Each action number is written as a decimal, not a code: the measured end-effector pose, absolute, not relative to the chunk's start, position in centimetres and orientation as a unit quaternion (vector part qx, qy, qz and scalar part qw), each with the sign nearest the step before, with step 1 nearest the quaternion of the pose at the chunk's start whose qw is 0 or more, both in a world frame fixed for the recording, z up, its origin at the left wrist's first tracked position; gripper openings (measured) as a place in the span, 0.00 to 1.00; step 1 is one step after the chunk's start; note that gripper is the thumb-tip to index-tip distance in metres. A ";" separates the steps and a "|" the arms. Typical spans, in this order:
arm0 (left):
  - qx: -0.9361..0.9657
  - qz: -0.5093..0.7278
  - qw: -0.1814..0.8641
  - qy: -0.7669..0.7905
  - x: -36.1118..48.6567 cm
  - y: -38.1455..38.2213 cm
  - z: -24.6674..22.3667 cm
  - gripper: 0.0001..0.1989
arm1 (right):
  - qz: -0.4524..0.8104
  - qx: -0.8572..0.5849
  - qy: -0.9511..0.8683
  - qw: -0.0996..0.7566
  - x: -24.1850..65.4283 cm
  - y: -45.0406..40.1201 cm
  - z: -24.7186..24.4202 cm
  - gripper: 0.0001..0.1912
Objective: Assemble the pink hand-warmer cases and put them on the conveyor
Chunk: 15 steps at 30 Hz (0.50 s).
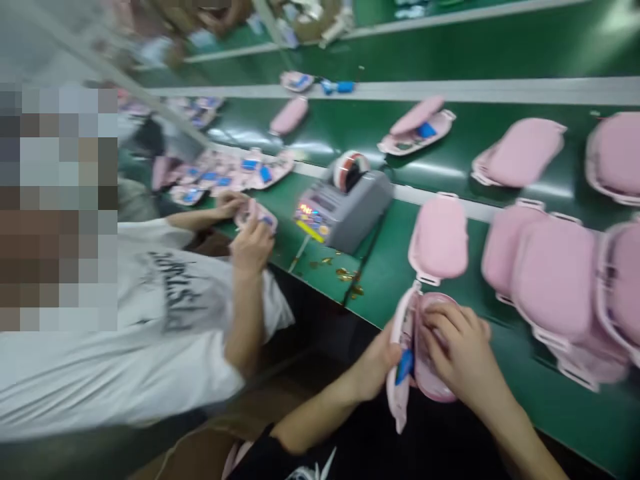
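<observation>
A pink plastic casing is spread into two halves just past the table's near edge. My left hand (375, 363) grips the casing half (399, 397) on the left, its thumb near a blue part (405, 367) inside. On the right is the other casing half (435, 390), a rounded pink shell. My right hand (463, 343) has its fingers bent into the hollow of that shell, and whether they pinch something small there is hidden. Just beyond lies a closed pink casing (440, 237) on the green table.
A grey tape dispenser (345, 200) with a lit display stands left of centre, a black cable beside it. Stacked pink casings (555, 273) fill the right. More casings (520, 153) lie on the green belt (350, 133) behind. At left a co-worker (200, 287) handles another casing.
</observation>
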<state>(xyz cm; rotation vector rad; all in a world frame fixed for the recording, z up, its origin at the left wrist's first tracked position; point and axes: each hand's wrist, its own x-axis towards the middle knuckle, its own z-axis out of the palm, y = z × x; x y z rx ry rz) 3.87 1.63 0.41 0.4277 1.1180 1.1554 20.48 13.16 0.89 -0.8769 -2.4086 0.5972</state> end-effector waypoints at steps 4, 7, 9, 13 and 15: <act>0.197 0.505 0.687 0.484 3.5 2.5 0.3 0.60 | 0.295 -0.284 -0.862 0.298 21.2 13.4 -0.7 0.06; 0.170 0.508 0.694 0.481 3.6 1.4 0.8 0.55 | 0.325 -0.286 -0.844 0.316 21.1 12.6 0.3 0.06; 0.135 0.515 0.694 0.485 3.5 0.4 1.1 0.50 | 0.325 -0.301 -0.839 0.315 20.8 12.1 1.2 0.07; 0.077 0.512 0.696 0.497 2.6 -0.7 0.7 0.37 | 0.335 -0.317 -0.836 0.297 20.2 12.3 1.5 0.08; 0.067 0.505 0.699 0.501 2.2 -0.9 0.2 0.38 | 0.369 -0.299 -0.819 0.323 19.9 12.4 1.4 0.07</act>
